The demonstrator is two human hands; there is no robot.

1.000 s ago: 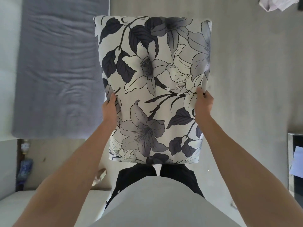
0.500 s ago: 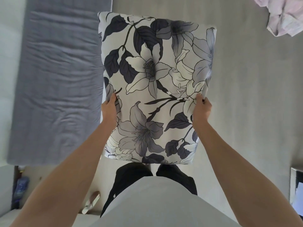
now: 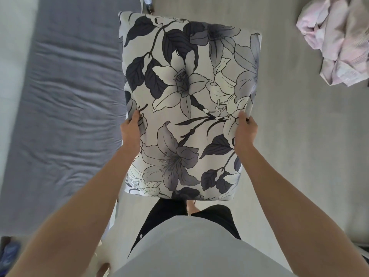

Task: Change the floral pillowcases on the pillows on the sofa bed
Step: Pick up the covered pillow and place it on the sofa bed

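A pillow in a white pillowcase with dark grey lily print (image 3: 189, 92) is held up in front of me, above the floor. My left hand (image 3: 131, 130) grips its left edge and my right hand (image 3: 244, 130) grips its right edge, thumbs on the front face and fingers hidden behind. The grey sofa bed mattress (image 3: 65, 116) lies to the left of the pillow.
A crumpled pink cloth (image 3: 337, 41) lies on the grey floor (image 3: 299, 146) at the upper right. My legs in black trousers (image 3: 211, 214) stand below the pillow. A blue item (image 3: 9, 254) sits at the bottom left beside the mattress end.
The view has shifted forward: the pink cloth has come further into view at the upper right. Both hands keep the same hold on the pillow.
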